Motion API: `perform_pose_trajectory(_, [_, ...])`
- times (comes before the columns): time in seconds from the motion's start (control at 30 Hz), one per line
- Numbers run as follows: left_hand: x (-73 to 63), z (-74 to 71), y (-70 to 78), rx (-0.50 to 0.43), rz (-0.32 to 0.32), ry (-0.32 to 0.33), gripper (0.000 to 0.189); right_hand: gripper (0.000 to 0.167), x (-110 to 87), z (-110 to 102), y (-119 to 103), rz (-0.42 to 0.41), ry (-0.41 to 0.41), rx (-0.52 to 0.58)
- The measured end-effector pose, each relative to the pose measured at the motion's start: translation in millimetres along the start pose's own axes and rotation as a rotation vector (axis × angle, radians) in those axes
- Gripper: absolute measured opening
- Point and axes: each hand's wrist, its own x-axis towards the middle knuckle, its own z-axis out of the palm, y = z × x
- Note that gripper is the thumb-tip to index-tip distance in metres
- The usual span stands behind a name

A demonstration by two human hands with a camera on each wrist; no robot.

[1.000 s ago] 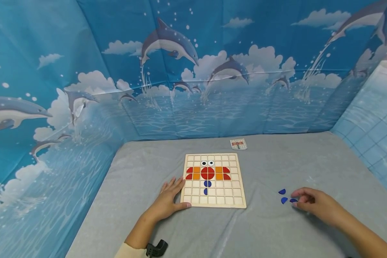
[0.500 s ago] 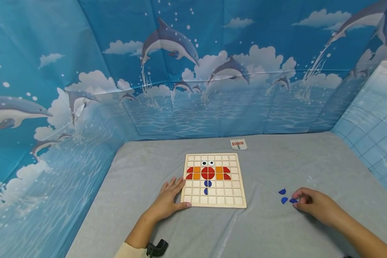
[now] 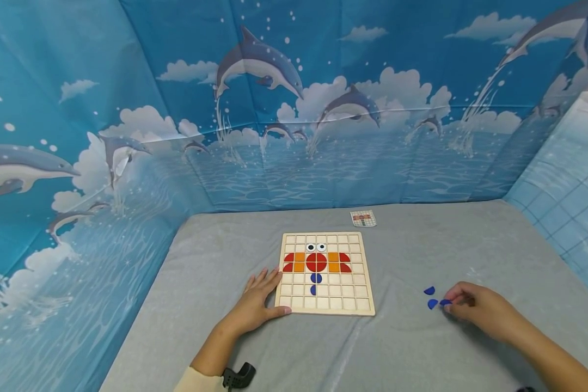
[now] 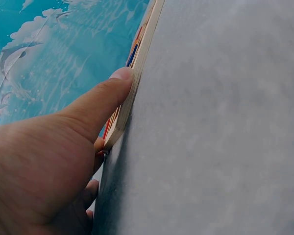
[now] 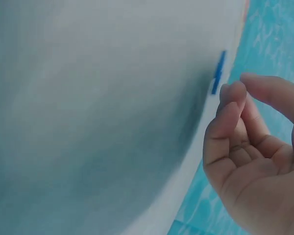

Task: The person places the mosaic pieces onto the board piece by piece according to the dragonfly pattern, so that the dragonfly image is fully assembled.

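Observation:
The square wooden grid board [image 3: 343, 304] lies on the grey cloth, bearing red, orange and blue flat pieces and two eye pieces [image 3: 316, 247]. My left hand [image 3: 255, 305] rests at the board's left edge, fingers spread, thumb on the near corner. In the left wrist view the thumb [image 4: 100, 100] presses the board's rim [image 4: 137, 83]. To the right, my right hand [image 3: 485, 310] pinches a small blue half-circle piece [image 3: 445, 302] at its fingertips, low over the cloth. Two more blue pieces [image 3: 429, 291] lie just left of it.
A small pattern card [image 3: 363, 218] lies behind the board. A blue curtain printed with dolphins [image 3: 284, 163] stands along the back and sides of the grey cloth [image 3: 215, 245]. A black band [image 3: 239, 375] is on the left wrist.
The right fingers have shifted slightly at the blue half-circle piece, which has tilted a little. The left hand and the board stay in place.

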Motion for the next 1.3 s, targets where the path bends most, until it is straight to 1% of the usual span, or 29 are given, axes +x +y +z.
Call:
perform_pose_trajectory(0.17, [0.3,-0.1,0.1,0.008,-0.007,-0.001,0.094,0.019,1.1,7.8,-17.4,-0.071,-0.048,0.138])
perform_pose_trajectory(0.27, [0.7,0.5,0.0,0.005,-0.005,-0.001,0.094,0.021,4.3,15.8,-26.2,-0.091,-0.087,0.215])
perform_pose_trajectory(0.43, [0.9,1.0,0.9,0.002,0.004,-0.004,0.095,0.019,10.4,28.7,-38.5,-0.136,-0.118,0.279])
perform_pose_trajectory(0.57, [0.8,0.8,1.6,-0.001,-0.003,-0.005,0.095,0.017,16.4,37.8,-48.9,-0.159,-0.132,0.301])
perform_pose_trajectory(0.67, [0.6,0.7,1.6,-0.002,-0.007,-0.006,0.095,0.017,20.7,43.9,-58.3,-0.147,-0.150,0.308])
perform_pose_trajectory(0.73, [0.4,0.7,1.3,-0.001,-0.008,-0.006,0.095,0.023,23.5,47.4,-65.5,-0.141,-0.155,0.289])
perform_pose_trajectory(0.83, [0.5,1.2,0.5,-0.001,-0.004,-0.001,0.094,0.027,28.2,52.3,-77.8,-0.128,-0.139,0.228])
perform_pose_trajectory(0.93, [1.0,1.5,-0.2,0.000,0.001,0.002,0.094,0.023,32.7,57.9,-88.5,-0.124,-0.110,0.201])
perform_pose_trajectory(1.07, [1.0,1.6,0.0,0.001,0.002,0.003,0.095,0.017,39.9,65.5,-99.6,-0.117,-0.083,0.217])
perform_pose_trajectory(1.23, [0.7,1.0,0.9,0.001,-0.006,0.004,0.094,0.015,49.8,74.6,-114.2,-0.120,-0.087,0.236])
perform_pose_trajectory(1.3, [0.8,0.7,1.0,0.006,-0.008,0.004,0.094,0.014,53.3,78.4,-119.8,-0.134,-0.095,0.256])
